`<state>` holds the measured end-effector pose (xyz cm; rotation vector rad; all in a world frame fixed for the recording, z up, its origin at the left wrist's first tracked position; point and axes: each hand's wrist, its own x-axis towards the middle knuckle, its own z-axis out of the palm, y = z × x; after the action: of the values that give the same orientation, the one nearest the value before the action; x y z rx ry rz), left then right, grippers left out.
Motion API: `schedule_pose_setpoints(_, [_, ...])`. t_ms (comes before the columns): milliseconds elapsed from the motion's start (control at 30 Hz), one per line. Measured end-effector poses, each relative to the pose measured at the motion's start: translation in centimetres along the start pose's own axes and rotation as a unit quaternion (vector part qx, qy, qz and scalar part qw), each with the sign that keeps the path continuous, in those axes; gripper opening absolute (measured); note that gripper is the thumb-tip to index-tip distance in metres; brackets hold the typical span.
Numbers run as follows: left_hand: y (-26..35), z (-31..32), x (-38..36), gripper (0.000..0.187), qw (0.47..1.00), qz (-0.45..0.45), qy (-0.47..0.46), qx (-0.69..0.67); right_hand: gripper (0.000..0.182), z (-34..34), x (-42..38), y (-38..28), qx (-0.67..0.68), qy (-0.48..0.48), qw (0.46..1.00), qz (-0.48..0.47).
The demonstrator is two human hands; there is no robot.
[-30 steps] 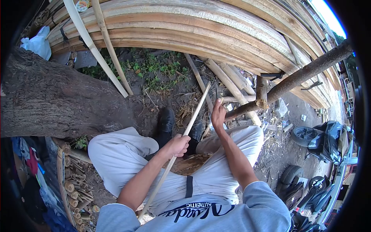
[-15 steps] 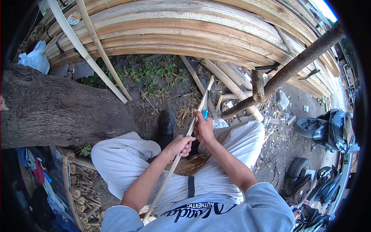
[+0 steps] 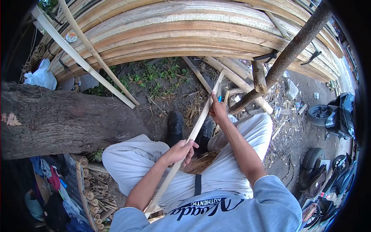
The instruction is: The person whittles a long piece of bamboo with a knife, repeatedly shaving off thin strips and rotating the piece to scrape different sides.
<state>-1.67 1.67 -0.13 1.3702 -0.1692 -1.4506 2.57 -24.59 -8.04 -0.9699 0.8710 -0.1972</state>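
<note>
A long pale bamboo strip (image 3: pixel 201 118) runs slantwise across my lap, its far end pointing up and right and its near end by my waist. My left hand (image 3: pixel 178 152) is closed around the strip at about mid-length, thumb on top. Farther up, my right hand (image 3: pixel 218 110) is closed on a knife with a blue handle (image 3: pixel 220 99), the grey blade (image 3: pixel 219 90) lying close against the strip's right side. Part of the knife is hidden by the fingers and the strip.
A large stack of long planks (image 3: pixel 166 36) lies ahead. A thick tree trunk (image 3: pixel 65 120) is at left, cut bamboo pieces (image 3: pixel 92 201) below it. A slanting pole (image 3: pixel 297 46) and a parked motorcycle (image 3: pixel 338 116) are on the right. Two pale strips (image 3: pixel 91 69) lean on the stack.
My hands have moved apart: the right one has gone farther up and right, with the knife. The strip has turned, showing a broader pale face. The view has shifted slightly.
</note>
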Motion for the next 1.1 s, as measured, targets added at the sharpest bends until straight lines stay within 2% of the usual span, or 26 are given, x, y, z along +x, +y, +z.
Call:
schedule_pose_setpoints(33, [0.5,0.2,0.0,0.048,1.000,-0.003,0.000,0.003,0.051,0.4,-1.6,-0.4,-0.009,-0.015,1.000,0.009])
schedule_pose_setpoints(100, [1.7,0.4,0.2,0.044,0.996,0.022,0.002,-0.082,0.051,1.2,-5.0,-0.3,-0.041,-0.037,0.998,0.029])
schedule_pose_setpoints(200, [2.3,0.0,1.7,0.039,0.998,0.045,0.020,-0.025,0.053,2.9,-9.1,1.0,-0.077,-0.037,0.996,0.017])
schedule_pose_setpoints(233, [2.3,-0.1,2.3,0.034,0.998,0.046,0.035,-0.014,0.048,3.4,-10.1,1.3,-0.069,-0.048,0.996,-0.005])
schedule_pose_setpoints(267, [1.9,-0.4,2.9,0.034,0.998,0.040,0.036,-0.015,0.042,4.0,-10.0,2.3,-0.083,-0.048,0.994,-0.052])
schedule_pose_setpoints(333, [1.8,-0.8,3.4,0.032,0.994,0.084,0.046,0.056,0.037,4.2,-10.1,1.4,-0.110,-0.090,0.990,-0.020])
schedule_pose_setpoints(367, [1.7,-1.1,3.2,0.034,0.996,0.080,0.039,0.002,0.037,4.2,-9.4,1.6,-0.107,-0.090,0.990,-0.019])
schedule_pose_setpoints(400, [2.2,-0.7,2.6,0.034,0.996,0.078,0.039,0.006,0.035,4.1,-8.2,2.1,-0.110,-0.071,0.991,-0.020])
schedule_pose_setpoints(467, [2.8,0.2,1.6,0.037,0.987,0.045,0.057,-0.140,0.033,3.6,-6.1,2.6,-0.086,-0.058,0.995,-0.013])
schedule_pose_setpoints(533, [2.3,-0.3,1.0,0.039,0.991,0.020,0.044,-0.125,0.034,3.1,-5.0,1.5,-0.073,-0.065,0.995,0.016])
schedule_pose_setpoints(633, [1.7,-0.5,0.6,0.039,0.998,-0.036,0.003,-0.054,0.038,2.4,-3.0,1.7,-0.068,-0.062,0.996,0.007])
schedule_pose_setpoints(733, [2.0,0.2,0.9,0.024,0.998,0.017,0.042,-0.032,0.039,1.9,-3.1,2.0,-0.029,-0.060,0.998,0.017])
schedule_pose_setpoints(767, [2.2,1.0,0.9,0.019,0.996,0.024,0.083,-0.024,0.048,1.5,-3.2,2.2,-0.041,-0.064,0.997,0.009])
schedule_pose_setpoints(800, [2.2,1.0,1.2,0.019,0.996,0.024,0.084,-0.029,0.048,1.3,-3.8,2.3,-0.045,-0.066,0.997,0.012])
schedule_pose_setpoints(867, [2.3,0.5,1.6,0.020,0.992,0.052,0.114,0.003,0.051,0.8,-5.7,2.4,-0.084,-0.048,0.992,-0.086])
schedule_pose_setpoints(900, [2.3,0.1,1.9,0.022,0.990,0.057,0.127,0.005,0.057,0.1,-5.9,3.0,-0.191,-0.046,0.971,-0.138])
schedule_pose_setpoints(933, [2.5,-0.2,2.0,0.022,0.990,0.058,0.128,0.001,0.057,0.2,-7.2,2.5,-0.194,-0.048,0.970,-0.137])
schedule_pose_setpoints(1000, [2.6,-0.7,2.1,0.021,0.990,0.074,0.118,-0.020,0.060,0.3,-9.9,1.1,-0.384,-0.153,0.876,-0.249])
schedule_pose_setpoints(1033, [2.5,-0.8,2.2,0.021,0.990,0.075,0.119,-0.024,0.052,0.7,-11.0,0.6,-0.425,-0.184,0.849,-0.256])
schedule_pose_setpoints(1067, [2.4,-0.9,2.2,0.014,0.988,0.087,0.122,-0.030,0.052,0.8,-11.4,0.9,-0.426,-0.186,0.848,-0.255])
schedule_pose_setpoints(1100, [2.4,-0.9,2.2,0.009,0.987,0.099,0.125,-0.036,0.048,0.9,-11.7,1.1,-0.442,-0.214,0.817,-0.302])
